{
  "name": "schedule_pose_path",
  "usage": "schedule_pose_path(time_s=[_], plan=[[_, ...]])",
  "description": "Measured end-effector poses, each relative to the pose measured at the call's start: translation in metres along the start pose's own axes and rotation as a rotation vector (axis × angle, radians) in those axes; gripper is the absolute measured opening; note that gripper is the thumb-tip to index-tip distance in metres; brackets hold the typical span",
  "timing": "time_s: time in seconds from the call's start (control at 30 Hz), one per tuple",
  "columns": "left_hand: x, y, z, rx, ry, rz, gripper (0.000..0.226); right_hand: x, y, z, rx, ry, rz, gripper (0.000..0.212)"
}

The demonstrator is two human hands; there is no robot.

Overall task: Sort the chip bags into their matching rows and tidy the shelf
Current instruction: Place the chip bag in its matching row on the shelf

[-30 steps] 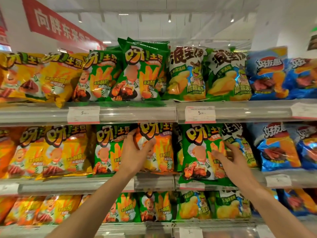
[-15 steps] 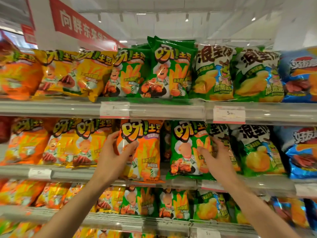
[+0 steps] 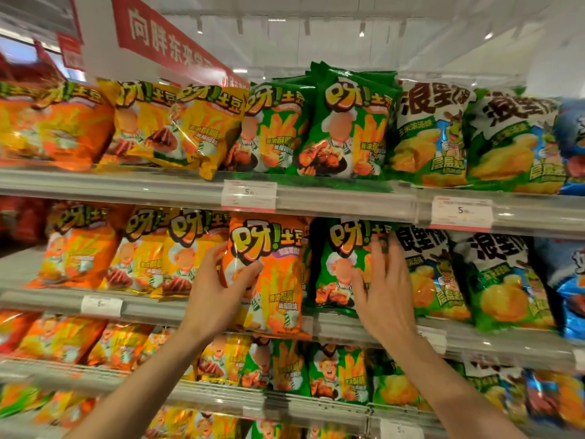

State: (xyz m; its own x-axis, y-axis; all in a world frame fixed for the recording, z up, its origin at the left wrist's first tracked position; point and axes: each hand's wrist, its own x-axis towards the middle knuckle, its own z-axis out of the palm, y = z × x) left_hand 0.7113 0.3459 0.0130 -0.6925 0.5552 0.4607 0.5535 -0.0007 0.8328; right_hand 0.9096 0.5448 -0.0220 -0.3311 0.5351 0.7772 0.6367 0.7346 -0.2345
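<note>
My left hand [image 3: 218,289] grips the left edge of an orange chip bag [image 3: 275,274] on the middle shelf, standing between yellow bags [image 3: 177,251] and a green bag [image 3: 343,264]. The orange bag hangs over the shelf's front edge. Flat against the green bag's right side lies my right hand [image 3: 383,289], fingers spread, holding nothing. On that hand's right stand green-and-white corn chip bags [image 3: 433,274].
The top shelf [image 3: 126,188] holds orange, yellow, green, corn and blue bags from left to right. Price tags [image 3: 248,195] sit on the shelf rails. Lower shelves carry mixed orange, yellow and green bags. A red banner [image 3: 164,36] hangs upper left.
The view has swung left and closer. My left hand has pulled the orange bag leftward out in front of the shelf edge. My right hand has opened flat against the green bag.
</note>
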Motion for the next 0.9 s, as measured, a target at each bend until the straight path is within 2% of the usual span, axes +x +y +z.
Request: schedule_pose_path(time_s=[0.17, 0.33, 0.43, 0.53, 0.6, 0.73, 0.9], plan=[[0.000, -0.001, 0.001, -0.027, -0.046, -0.003, 0.065, 0.001, 0.001, 0.009, -0.188, -0.193, -0.111, 0.071], [-0.001, -0.005, 0.001, -0.067, -0.067, -0.016, 0.068, 0.003, -0.002, -0.003, -0.221, -0.186, -0.103, 0.071], [-0.005, -0.006, 0.002, -0.089, -0.059, -0.026, 0.063, -0.003, -0.008, -0.021, -0.066, -0.114, -0.106, 0.070], [-0.018, 0.003, 0.004, -0.097, -0.058, -0.041, 0.061, -0.008, -0.025, -0.041, 0.217, -0.088, -0.118, 0.055], [-0.029, 0.006, 0.005, -0.090, -0.058, -0.058, 0.063, -0.010, -0.040, -0.053, 0.403, -0.221, -0.049, 0.053], [-0.051, 0.009, 0.001, -0.088, -0.033, -0.099, 0.061, -0.020, -0.063, -0.056, 0.621, -0.563, 0.072, 0.074], [-0.066, 0.002, -0.024, -0.078, 0.020, -0.131, 0.060, -0.038, -0.093, -0.040, 0.785, -0.751, 0.110, 0.085]])
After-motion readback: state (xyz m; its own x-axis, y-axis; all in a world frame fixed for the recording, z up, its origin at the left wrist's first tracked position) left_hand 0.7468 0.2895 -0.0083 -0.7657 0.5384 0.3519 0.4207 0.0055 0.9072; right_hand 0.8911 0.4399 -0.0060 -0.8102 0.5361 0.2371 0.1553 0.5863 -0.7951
